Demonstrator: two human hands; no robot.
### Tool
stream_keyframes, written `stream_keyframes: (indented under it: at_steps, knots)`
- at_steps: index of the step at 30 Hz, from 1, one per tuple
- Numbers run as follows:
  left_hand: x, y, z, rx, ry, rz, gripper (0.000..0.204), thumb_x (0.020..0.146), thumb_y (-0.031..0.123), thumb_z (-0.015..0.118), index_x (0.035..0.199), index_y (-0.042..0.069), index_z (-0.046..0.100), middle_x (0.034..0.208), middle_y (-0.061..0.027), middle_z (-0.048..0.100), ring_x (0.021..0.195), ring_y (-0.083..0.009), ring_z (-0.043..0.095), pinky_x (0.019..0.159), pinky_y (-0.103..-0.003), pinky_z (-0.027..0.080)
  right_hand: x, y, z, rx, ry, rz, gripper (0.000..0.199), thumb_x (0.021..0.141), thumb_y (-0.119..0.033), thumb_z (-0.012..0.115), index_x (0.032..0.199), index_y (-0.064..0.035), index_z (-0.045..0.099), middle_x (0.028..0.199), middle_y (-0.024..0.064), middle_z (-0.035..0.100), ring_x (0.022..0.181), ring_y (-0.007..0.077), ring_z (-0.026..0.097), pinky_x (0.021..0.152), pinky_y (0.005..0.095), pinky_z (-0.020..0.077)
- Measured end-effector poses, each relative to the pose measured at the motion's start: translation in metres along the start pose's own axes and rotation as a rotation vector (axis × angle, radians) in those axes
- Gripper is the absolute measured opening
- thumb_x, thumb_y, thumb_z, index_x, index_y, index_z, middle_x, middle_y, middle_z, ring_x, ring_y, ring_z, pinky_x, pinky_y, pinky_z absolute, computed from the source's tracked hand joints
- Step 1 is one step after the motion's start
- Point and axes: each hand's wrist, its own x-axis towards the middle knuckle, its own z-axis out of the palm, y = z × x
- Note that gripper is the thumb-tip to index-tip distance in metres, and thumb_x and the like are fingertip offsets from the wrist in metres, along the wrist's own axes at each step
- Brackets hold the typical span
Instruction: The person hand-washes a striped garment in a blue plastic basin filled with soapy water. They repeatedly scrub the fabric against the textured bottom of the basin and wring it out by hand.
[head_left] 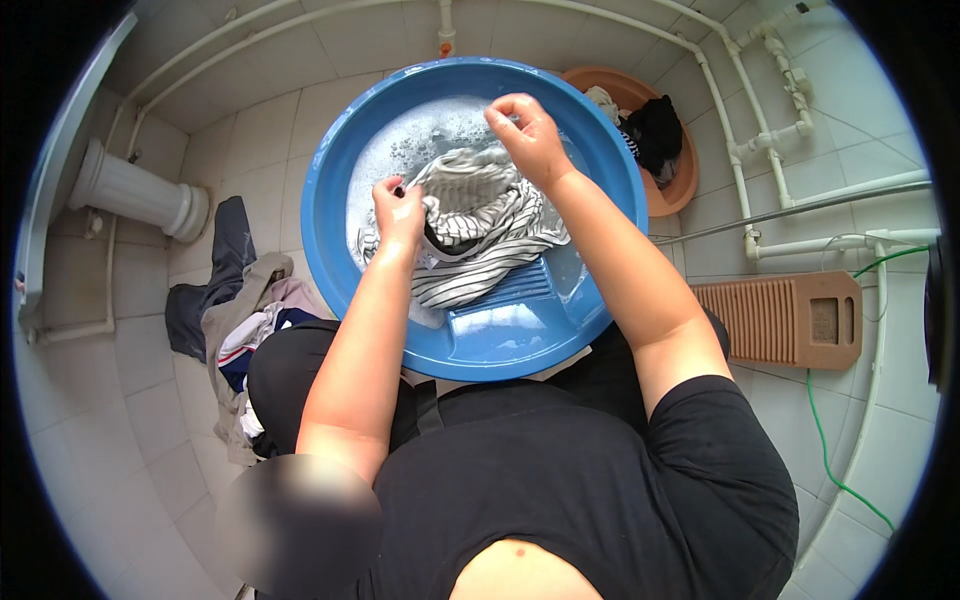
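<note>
A striped white-and-black garment (pixel 490 225) lies bunched and wet in a large blue basin (pixel 325 215), partly over the ridged washboard (pixel 515 285) moulded into its near side. My left hand (pixel 400 215) is closed on the garment's left edge, where a small dark bit shows at the fingertips. Above the garment's far right side is my right hand (pixel 530 138), raised apart from the cloth. Its fingers curl in toward the thumb, and what they hold, if anything, is hidden. White suds (pixel 400 140) cover the water behind and left of the garment.
An orange basin (pixel 685 190) with dark and white clothes stands behind the blue one, at the right. Clothes (pixel 240 300) lie piled on the tiles at left, near a white pedestal (pixel 145 190). A brown washboard (pixel 780 318), pipes (pixel 745 190) and a green hose (pixel 825 450) are at right.
</note>
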Motion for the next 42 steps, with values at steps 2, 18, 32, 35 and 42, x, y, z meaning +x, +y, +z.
stream_keyframes:
  at_steps: [2, 18, 32, 35, 42]
  knots:
    - [0.004, -0.003, -0.002, -0.035, -0.177, -0.343, 0.036, 0.072, 0.010, 0.059, 0.105, -0.001, 0.049, 0.094, -0.0159, 0.057, 0.085, -0.0226, 0.055, 0.076, -0.032, 0.045, -0.001, 0.037, -0.008, -0.222, -0.218, 0.372, 0.030, 0.079, -0.034, 0.059, 0.084, -0.0044, 0.061, 0.096, 0.0122, 0.059, 0.086, 0.0250, 0.055, 0.077, 0.0341, 0.0434]
    - [0.000, -0.020, 0.009, -0.199, -0.530, 0.010, 0.017, 0.076, 0.020, 0.065, 0.083, 0.007, 0.057, 0.088, -0.0079, 0.059, 0.079, -0.0163, 0.056, 0.069, -0.029, 0.045, -0.040, 0.063, 0.028, -0.377, -0.177, 0.240, 0.038, 0.069, -0.019, 0.057, 0.104, -0.0055, 0.058, 0.111, 0.0153, 0.054, 0.105, 0.0304, 0.051, 0.090, 0.0360, 0.0408]
    - [-0.031, 0.005, 0.015, -0.800, -0.622, -0.665, 0.026, 0.087, 0.028, 0.046, 0.097, 0.006, 0.057, 0.090, -0.0056, 0.061, 0.083, -0.0172, 0.059, 0.069, -0.035, 0.050, -0.054, 0.013, 0.050, -0.321, 0.057, 0.268, 0.026, 0.076, -0.024, 0.058, 0.059, -0.0058, 0.054, 0.061, 0.0142, 0.053, 0.057, 0.0330, 0.053, 0.052, 0.0371, 0.0435]
    - [-0.044, 0.034, 0.009, -0.704, -0.420, -0.624, 0.029, 0.089, 0.031, 0.042, 0.094, 0.008, 0.059, 0.085, -0.0062, 0.062, 0.077, -0.0193, 0.059, 0.069, -0.036, 0.049, -0.074, -0.009, 0.065, -0.474, 0.073, -0.311, 0.023, 0.072, -0.019, 0.058, 0.055, -0.0069, 0.051, 0.054, 0.0129, 0.051, 0.052, 0.0315, 0.053, 0.050, 0.0391, 0.0425]
    - [-0.041, 0.026, 0.005, -0.674, -0.425, -0.673, 0.036, 0.091, 0.037, 0.036, 0.099, 0.009, 0.057, 0.091, -0.0065, 0.059, 0.086, -0.0177, 0.056, 0.077, -0.033, 0.046, -0.077, -0.004, 0.068, -0.448, -0.080, -0.238, 0.016, 0.073, -0.023, 0.058, 0.066, -0.0095, 0.057, 0.067, 0.0100, 0.058, 0.064, 0.0288, 0.058, 0.057, 0.0394, 0.0460]
